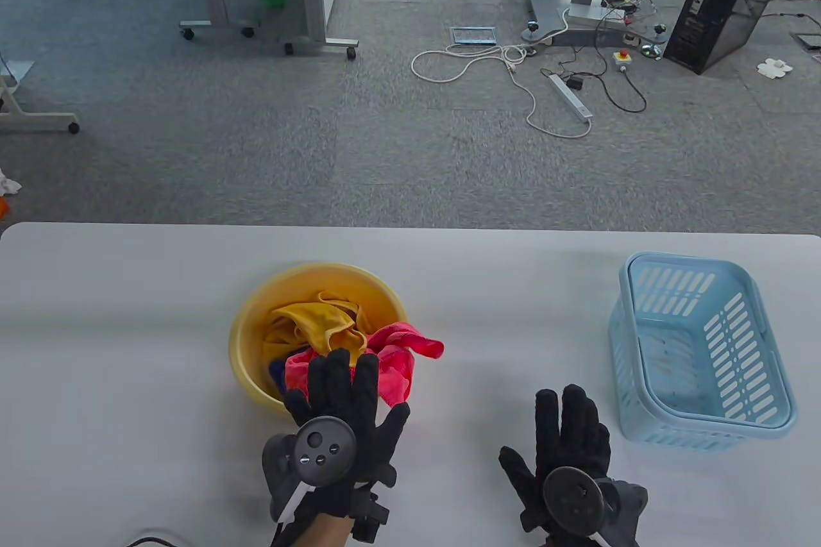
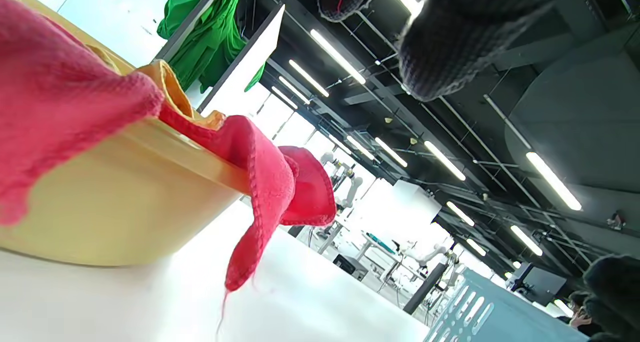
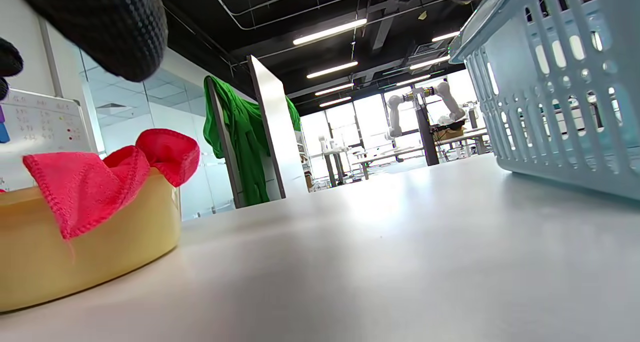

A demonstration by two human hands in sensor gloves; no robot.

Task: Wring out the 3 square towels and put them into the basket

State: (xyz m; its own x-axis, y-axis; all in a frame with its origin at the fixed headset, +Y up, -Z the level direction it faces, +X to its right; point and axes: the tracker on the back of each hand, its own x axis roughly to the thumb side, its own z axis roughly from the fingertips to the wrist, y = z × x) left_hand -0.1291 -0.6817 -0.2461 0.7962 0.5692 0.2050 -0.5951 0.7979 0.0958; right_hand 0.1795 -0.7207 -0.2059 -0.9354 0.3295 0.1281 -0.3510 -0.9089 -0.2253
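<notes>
Towels fill the yellow basin (image 1: 247, 342) on the white table (image 1: 128, 316): a yellow towel (image 1: 314, 322) at the far side, a pink towel (image 1: 401, 358) draped over the near right rim with a corner hanging outside, and a sliver of dark blue cloth (image 1: 277, 370) low on the left. The left hand (image 1: 343, 419) hovers at the basin's near edge, fingers straight and spread over the pink towel, gripping nothing. The right hand (image 1: 564, 444) is flat and spread above bare table, between the basin and the light blue slotted basket (image 1: 757, 348), which stands to the right.
</notes>
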